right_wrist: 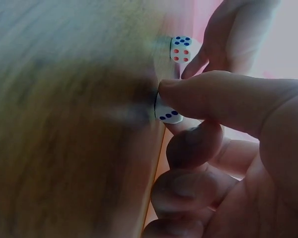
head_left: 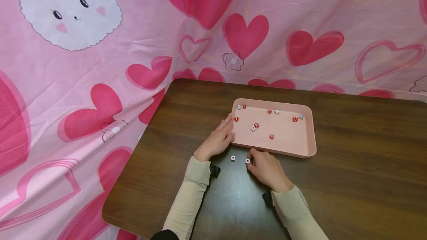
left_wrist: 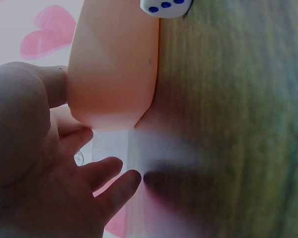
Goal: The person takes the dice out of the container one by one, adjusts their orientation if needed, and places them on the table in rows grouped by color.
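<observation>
Far left: pink cloth (head_left: 50,84) with red hearts and a white animal face, runs behind the table too. Then brown table (head_left: 150,166), wood grain. Left sleeve (head_left: 185,199), light beige, dark band (head_left: 215,171) at the wrist. Left hand (head_left: 215,140) at the tray's left end, fingers extended along it, thumb at the near corner, touching the wall; not gripping, loose. Next, loose white die (head_left: 233,158) on the table, red pip up, in front of the tray's near left corner, between the hands; the right wrist view has its sides with red four and blue five. Then held white die (head_left: 248,161), just right of the loose one, red pip up, low at the tabletop, outside the tray near its front side. Right hand (head_left: 267,169) pinches it, thumb one side, index finger the other, remaining fingers curled. Right sleeve (head_left: 297,206) same beige, dark band there as well. Pink tray (head_left: 287,140) beyond both hands, ten dice inside: white and red in the far left corner, a red nearer the left wall, white touching red left of centre, lone red nearer the front, red and white by the far wall, red and white at right
</observation>
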Tool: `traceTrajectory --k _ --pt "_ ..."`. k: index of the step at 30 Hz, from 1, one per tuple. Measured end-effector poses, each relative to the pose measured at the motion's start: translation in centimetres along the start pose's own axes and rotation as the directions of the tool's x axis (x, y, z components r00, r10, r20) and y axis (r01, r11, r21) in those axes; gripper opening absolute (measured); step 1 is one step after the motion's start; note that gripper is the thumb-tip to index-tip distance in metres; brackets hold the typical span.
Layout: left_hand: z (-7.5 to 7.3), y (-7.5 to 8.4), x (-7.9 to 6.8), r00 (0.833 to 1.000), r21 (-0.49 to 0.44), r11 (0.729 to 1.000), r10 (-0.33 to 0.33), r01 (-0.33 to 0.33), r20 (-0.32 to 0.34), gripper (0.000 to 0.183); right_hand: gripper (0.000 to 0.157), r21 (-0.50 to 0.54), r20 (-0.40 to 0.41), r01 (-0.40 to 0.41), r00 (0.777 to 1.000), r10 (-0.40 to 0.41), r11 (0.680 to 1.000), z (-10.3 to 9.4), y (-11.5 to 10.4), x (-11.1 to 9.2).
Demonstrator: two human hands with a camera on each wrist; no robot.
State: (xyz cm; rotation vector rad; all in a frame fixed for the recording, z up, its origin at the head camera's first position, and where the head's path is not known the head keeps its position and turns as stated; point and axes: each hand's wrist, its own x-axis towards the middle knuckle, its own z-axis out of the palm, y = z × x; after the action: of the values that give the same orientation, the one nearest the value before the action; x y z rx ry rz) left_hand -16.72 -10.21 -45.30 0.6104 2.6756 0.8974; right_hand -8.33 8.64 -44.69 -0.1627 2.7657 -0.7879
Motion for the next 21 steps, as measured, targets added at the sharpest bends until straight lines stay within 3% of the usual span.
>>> traceTrajectory --k 21 --pt "-0.01 -0.13 0.10 1.000 -0.005 1.000 0.004 -0.004 0.004 0.061 0.013 0.012 0.015 -0.012 1.000 0.012 1.000 0.16 0.03 0.18"
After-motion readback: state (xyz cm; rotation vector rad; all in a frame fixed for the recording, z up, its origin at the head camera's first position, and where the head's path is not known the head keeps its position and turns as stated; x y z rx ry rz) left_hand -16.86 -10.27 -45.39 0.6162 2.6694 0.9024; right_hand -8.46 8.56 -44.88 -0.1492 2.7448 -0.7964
